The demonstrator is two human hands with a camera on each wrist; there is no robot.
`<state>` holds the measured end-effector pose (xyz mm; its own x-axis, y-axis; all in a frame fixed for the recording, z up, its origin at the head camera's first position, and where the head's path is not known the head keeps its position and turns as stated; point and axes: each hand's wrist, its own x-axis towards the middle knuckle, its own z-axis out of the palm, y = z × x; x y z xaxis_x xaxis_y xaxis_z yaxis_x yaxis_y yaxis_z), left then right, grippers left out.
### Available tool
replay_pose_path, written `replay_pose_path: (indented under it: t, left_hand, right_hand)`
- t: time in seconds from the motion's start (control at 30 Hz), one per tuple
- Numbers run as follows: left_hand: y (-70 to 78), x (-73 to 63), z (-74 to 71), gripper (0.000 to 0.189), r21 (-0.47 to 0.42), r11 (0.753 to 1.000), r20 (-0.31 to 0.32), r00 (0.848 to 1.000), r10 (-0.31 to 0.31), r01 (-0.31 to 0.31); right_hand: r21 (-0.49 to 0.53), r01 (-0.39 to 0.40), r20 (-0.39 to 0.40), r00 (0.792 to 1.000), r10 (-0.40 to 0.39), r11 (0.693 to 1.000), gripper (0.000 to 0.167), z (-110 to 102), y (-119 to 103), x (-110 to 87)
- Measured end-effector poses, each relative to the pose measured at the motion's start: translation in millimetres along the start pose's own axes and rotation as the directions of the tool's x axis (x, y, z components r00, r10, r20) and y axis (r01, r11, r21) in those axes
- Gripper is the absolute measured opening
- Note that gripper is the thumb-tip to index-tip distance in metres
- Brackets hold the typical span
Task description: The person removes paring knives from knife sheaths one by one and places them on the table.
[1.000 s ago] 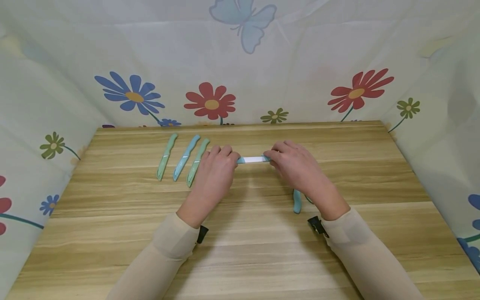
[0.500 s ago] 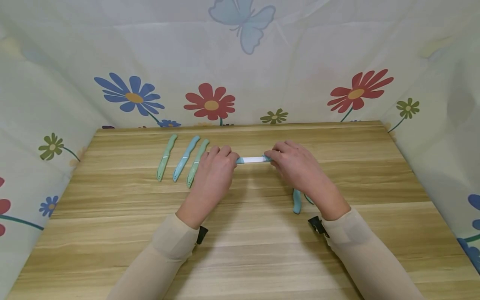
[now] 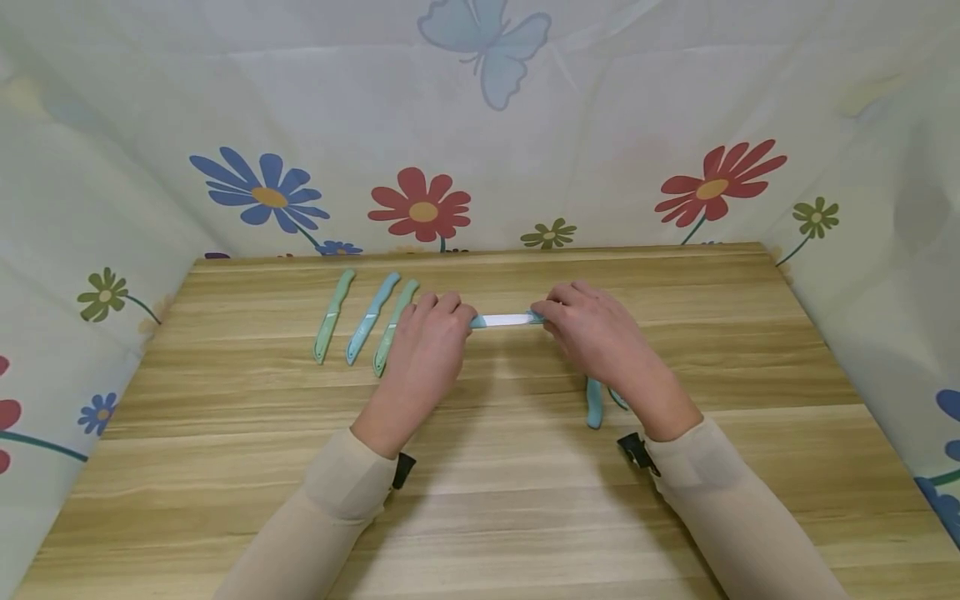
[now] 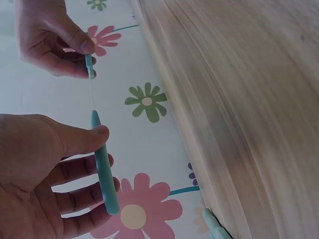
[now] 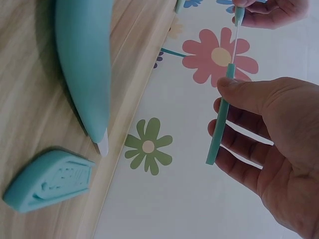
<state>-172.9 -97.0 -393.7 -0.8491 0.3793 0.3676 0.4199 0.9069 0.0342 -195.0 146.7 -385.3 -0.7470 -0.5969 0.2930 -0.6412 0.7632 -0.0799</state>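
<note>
While aloft, knife crosswise (blade toward right hand).

I count five knives, five sheaths, one left hand, one right hand, two sleeves and one wooden table.

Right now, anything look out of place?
Yes: near the right hand, an unsheathed turquoise paring knife lies beside a loose sheath, unlike the three sheathed knives at left. No visible damage.

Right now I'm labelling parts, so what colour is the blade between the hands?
White; the blade shows best in the head view.
</note>
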Motion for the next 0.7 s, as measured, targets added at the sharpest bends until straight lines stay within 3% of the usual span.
replay_pose_path:
  t: [0.7]
  left_hand:
    - [-2.4, 1.6, -0.7, 0.010, 0.000, 1.000, -0.019, 1.000, -0.010, 0.010]
  right_hand:
    - [-0.009, -0.044, 0.042, 0.998, 0.044, 0.999, 0.027, -4.3, 3.4, 1.1]
